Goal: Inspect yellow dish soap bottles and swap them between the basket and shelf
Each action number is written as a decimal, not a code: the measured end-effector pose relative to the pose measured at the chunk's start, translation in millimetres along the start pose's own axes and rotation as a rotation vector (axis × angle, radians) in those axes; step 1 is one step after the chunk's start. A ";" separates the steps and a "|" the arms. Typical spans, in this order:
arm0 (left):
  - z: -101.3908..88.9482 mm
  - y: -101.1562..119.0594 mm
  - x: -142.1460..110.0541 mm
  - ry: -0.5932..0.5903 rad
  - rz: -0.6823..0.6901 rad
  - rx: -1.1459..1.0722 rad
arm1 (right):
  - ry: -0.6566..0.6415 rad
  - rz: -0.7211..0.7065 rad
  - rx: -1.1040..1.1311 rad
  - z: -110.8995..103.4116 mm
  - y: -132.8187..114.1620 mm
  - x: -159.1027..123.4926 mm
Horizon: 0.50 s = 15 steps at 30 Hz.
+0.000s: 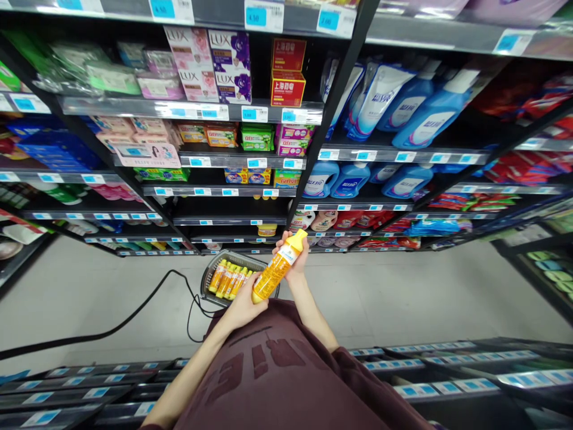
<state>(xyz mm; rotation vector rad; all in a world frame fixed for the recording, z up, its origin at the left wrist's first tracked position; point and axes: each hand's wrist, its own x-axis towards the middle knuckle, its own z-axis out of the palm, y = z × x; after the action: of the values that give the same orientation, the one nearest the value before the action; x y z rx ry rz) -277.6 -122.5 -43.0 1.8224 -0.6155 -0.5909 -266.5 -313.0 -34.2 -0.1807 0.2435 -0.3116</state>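
Observation:
A yellow bottle (274,273) with an orange label lies tilted between my two hands, its narrow neck pointing up and to the right. My left hand (247,301) is closed around its lower end. Near the neck, my right hand (297,260) grips it, with fingers behind the bottle. Below and to the left, a grey basket (209,269) stands on the floor, partly hidden by my left hand and the bottle. Several similar yellow bottles (228,278) lie in it side by side.
Shelves ahead carry soap boxes (230,67), blue detergent bottles (432,110) and red packets (528,167). A black cable (129,310) runs across the floor (147,280) on the left. Behind me is another shelf unit (430,370) with price tags.

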 end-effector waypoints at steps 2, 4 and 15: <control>-1.1 1.7 -0.7 0.021 0.016 0.011 | -0.033 0.016 0.026 2.0 -2.4 0.2; -2.7 2.5 -2.3 0.017 0.007 -0.029 | -0.074 0.049 0.056 1.9 -5.9 0.1; 3.7 -7.9 -5.6 -0.401 -0.249 -0.994 | -0.205 0.059 -0.012 -24.9 -2.2 4.2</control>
<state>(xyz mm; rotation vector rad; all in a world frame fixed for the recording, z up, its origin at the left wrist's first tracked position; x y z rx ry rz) -283.1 -119.0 -51.0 0.8400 -0.2519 -1.1909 -269.8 -319.8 -58.3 -0.2157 0.0479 -0.2306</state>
